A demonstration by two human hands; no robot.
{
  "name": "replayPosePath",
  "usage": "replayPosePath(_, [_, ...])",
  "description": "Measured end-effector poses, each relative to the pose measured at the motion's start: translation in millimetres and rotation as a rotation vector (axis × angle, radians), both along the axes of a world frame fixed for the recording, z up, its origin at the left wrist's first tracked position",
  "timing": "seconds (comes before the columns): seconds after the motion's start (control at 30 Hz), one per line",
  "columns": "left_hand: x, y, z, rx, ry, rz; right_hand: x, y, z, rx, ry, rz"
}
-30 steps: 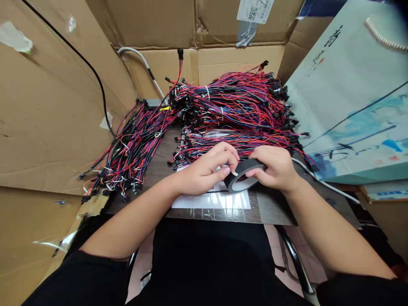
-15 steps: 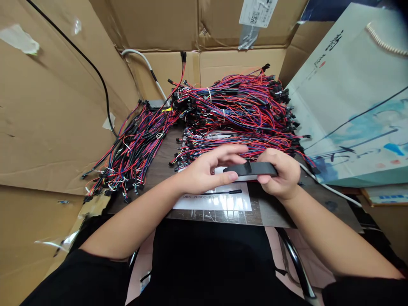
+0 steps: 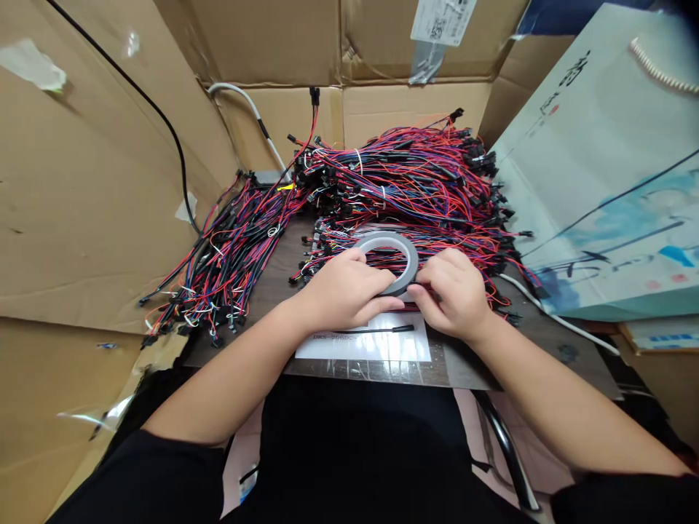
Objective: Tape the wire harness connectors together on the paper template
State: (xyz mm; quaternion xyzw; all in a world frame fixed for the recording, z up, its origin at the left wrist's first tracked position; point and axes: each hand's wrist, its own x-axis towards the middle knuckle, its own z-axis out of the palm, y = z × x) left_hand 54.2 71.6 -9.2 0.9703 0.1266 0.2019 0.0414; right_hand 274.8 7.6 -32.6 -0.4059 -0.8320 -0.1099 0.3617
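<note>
My left hand (image 3: 352,290) grips a roll of tape (image 3: 412,260), with fingers through its ring and the thumb along the near side. The roll is grey on its flat face with a pale inner core, and it is tilted with that face toward me. Against its right edge, my right hand (image 3: 456,295) is closed in a pinch at the tape's end; the exact bit between the fingertips is hard to see. Below the hands lies a printed sheet (image 3: 376,348) with a picture of a black cable. Just beyond is a row of red, blue and black wire harnesses (image 3: 448,239).
A large heap of tied harnesses (image 3: 404,167) fills the back of the dark table (image 3: 470,360). Another bundle (image 3: 229,247) lies at left. Cardboard walls (image 3: 98,189) stand around, and a pale paper bag (image 3: 611,175) stands at right. A white cable (image 3: 562,320) crosses the right side.
The tape roll has turned from edge-on to show its round face and has shifted slightly left. My right hand has gone from grasping the roll to pinching at its edge.
</note>
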Motion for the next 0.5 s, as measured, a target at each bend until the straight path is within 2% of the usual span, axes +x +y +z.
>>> replayPosePath(0.13, [1.8,1.0,-0.3,0.036,0.067,0.054,-3.0,1.9,-0.9,-0.073,-0.051,0.078])
replayPosePath(0.3, [3.3,2.8,-2.8,0.006,0.067,0.105,-8.0,-0.2,-0.9,-0.105,-0.026,0.139])
replayPosePath(0.5, [3.4,7.1,-3.3,-0.073,0.071,0.168,-9.8,-0.5,-3.1,-0.113,-0.035,0.126])
